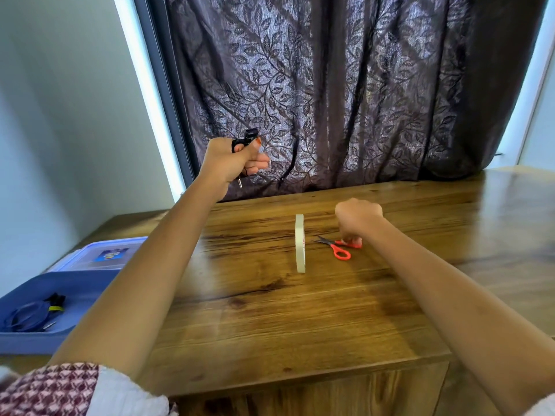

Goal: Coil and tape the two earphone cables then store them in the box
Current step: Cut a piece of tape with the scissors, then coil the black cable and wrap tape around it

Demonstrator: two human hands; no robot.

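Left hand [231, 160] is gripping a coiled black earphone cable [244, 139] aloft.
Light, springy loops are likely needing a pinch across them; right hand [357, 219] is gripping red-handled scissors [338, 247].

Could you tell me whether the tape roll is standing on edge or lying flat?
Standing on edge: the tape roll rises upright from the wooden table, showing its thin rim.

Left sleeve [57, 391] maroon-white patterned, white cuff; right sleeve [542, 409] white.
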